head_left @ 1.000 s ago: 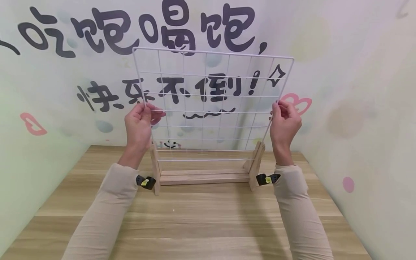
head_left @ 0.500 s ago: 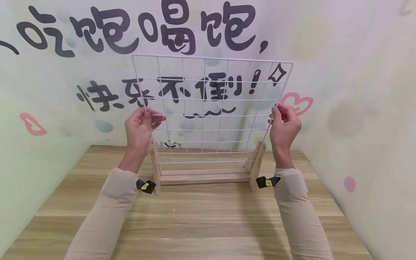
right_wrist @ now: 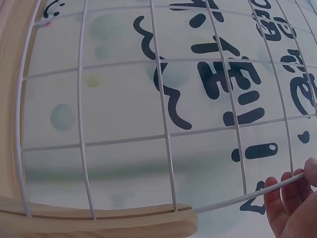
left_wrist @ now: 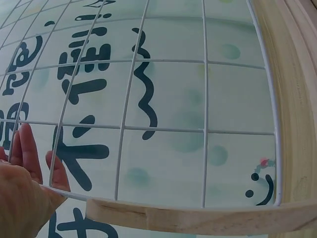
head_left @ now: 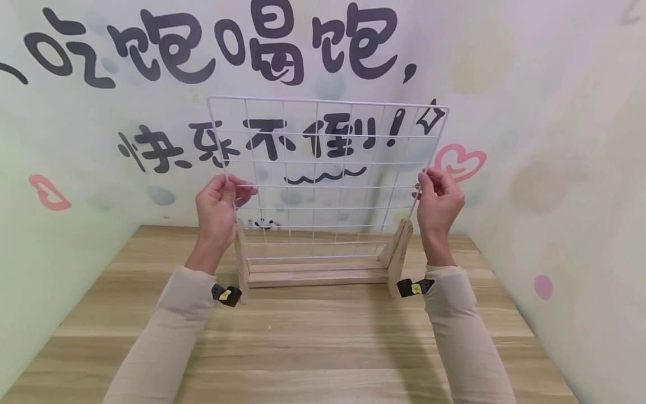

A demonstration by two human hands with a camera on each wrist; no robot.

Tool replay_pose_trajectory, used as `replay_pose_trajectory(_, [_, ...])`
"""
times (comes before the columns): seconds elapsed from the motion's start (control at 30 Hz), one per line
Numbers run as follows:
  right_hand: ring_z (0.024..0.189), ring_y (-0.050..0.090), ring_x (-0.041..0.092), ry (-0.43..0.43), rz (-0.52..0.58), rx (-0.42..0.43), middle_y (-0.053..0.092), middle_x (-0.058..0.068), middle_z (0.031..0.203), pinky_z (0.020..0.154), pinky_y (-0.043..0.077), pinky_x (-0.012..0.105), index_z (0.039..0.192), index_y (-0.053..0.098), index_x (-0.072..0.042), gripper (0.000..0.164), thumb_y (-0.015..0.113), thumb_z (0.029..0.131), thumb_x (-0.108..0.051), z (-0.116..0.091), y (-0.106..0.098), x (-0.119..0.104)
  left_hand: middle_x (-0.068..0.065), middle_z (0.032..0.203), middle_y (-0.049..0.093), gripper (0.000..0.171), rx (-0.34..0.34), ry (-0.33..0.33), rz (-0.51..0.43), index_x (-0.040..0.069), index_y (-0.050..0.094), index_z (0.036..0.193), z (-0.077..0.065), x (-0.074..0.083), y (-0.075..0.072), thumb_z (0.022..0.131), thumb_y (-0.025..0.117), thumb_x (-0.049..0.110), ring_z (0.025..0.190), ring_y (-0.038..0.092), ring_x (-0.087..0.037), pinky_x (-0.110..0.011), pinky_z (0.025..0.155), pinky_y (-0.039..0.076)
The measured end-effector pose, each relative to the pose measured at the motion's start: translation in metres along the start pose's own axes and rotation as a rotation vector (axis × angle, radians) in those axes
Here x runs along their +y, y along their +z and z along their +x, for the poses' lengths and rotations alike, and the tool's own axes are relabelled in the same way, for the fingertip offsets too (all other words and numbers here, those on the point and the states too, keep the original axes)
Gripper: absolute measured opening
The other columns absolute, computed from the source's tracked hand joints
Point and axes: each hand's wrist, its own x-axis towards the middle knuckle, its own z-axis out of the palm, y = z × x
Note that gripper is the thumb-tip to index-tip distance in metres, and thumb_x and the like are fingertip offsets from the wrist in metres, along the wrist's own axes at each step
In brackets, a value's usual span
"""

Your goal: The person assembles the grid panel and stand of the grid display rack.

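A white wire grid panel [head_left: 318,102] stands nearly upright between the two side posts of a wooden stand [head_left: 318,278]. My left hand [head_left: 214,210] pinches the panel's left edge wire just above the left post [head_left: 241,258], thumb in front and fingers behind. On the opposite edge, my right hand [head_left: 440,205] holds the wire between thumb and fingers. In the right wrist view, the panel's side wire runs into a groove in the right post [right_wrist: 124,225]. The bottom wire lies close to the stand's crossbar [left_wrist: 292,99] in the left wrist view.
The stand rests on a wood-grain table [head_left: 313,348]. Behind it rises a pale wall [head_left: 504,84] with large black characters and coloured shapes. A small black camera [head_left: 227,294] sits on the left wrist and another camera [head_left: 415,287] on the right.
The grid panel has slid down between the posts, its bottom wire now nearer the crossbar. Both hands have moved down with it, keeping their grip. The stand stays in place.
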Motion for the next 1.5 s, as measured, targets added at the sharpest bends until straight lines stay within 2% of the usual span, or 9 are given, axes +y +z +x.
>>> replay_pose_trajectory(0.37, [0.069, 0.063, 0.015, 0.000, 0.008, -0.006, 0.063, -0.005, 0.082, 0.062, 0.057, 0.018, 0.105, 0.070, 0.008, 0.022, 0.069, 0.093, -0.010, -0.007, -0.003, 0.009, -0.003, 0.087, 0.072, 0.017, 0.003, -0.018, -0.023, 0.004, 0.062, 0.092, -0.003, -0.009, -0.002, 0.102, 0.050, 0.012, 0.081, 0.073, -0.014, -0.025, 0.084, 0.058])
replay_pose_trajectory(0.6, [0.069, 0.064, 0.018, 0.004, 0.013, -0.011, 0.064, -0.004, 0.083, 0.063, 0.056, 0.017, 0.105, 0.070, 0.007, 0.022, 0.069, 0.093, -0.012, -0.012, -0.005, 0.013, 0.001, 0.087, 0.072, 0.017, -0.012, 0.017, 0.036, 0.004, 0.061, 0.093, -0.006, -0.013, -0.003, 0.102, 0.050, 0.013, 0.082, 0.073, -0.012, -0.024, 0.084, 0.058])
replay_pose_trajectory(0.9, [0.069, 0.064, 0.020, 0.013, 0.038, -0.004, 0.064, -0.004, 0.081, 0.062, 0.057, 0.020, 0.102, 0.069, 0.009, 0.019, 0.069, 0.092, -0.006, -0.015, -0.005, 0.018, 0.002, 0.087, 0.072, 0.017, -0.014, 0.013, 0.043, 0.008, 0.060, 0.089, -0.007, -0.019, -0.004, 0.102, 0.049, 0.010, 0.081, 0.073, -0.011, -0.024, 0.084, 0.058])
replay_pose_trajectory(1.23, [0.069, 0.064, 0.020, -0.001, 0.038, -0.005, 0.065, -0.004, 0.082, 0.063, 0.057, 0.020, 0.103, 0.070, 0.007, 0.024, 0.071, 0.092, -0.015, -0.018, -0.008, 0.020, 0.001, 0.086, 0.072, 0.017, -0.023, -0.002, 0.013, 0.008, 0.059, 0.088, -0.005, -0.023, -0.004, 0.102, 0.050, 0.012, 0.081, 0.073, -0.011, -0.023, 0.083, 0.058])
replay_pose_trajectory(1.37, [0.069, 0.064, 0.016, 0.008, 0.051, -0.001, 0.065, -0.002, 0.083, 0.064, 0.058, 0.020, 0.103, 0.070, 0.007, 0.022, 0.071, 0.092, -0.012, -0.019, -0.008, 0.020, 0.001, 0.087, 0.071, 0.017, -0.028, -0.008, 0.007, 0.008, 0.059, 0.088, -0.004, -0.025, -0.005, 0.101, 0.050, 0.013, 0.082, 0.072, -0.011, -0.024, 0.087, 0.057])
replay_pose_trajectory(1.5, [0.070, 0.064, 0.020, 0.003, 0.048, -0.008, 0.065, -0.002, 0.083, 0.064, 0.057, 0.020, 0.103, 0.070, 0.008, 0.022, 0.070, 0.092, -0.010, -0.020, -0.009, 0.020, 0.004, 0.087, 0.071, 0.018, -0.029, -0.013, 0.052, 0.009, 0.058, 0.086, -0.002, -0.025, -0.006, 0.102, 0.049, 0.013, 0.086, 0.072, -0.010, -0.025, 0.093, 0.055])
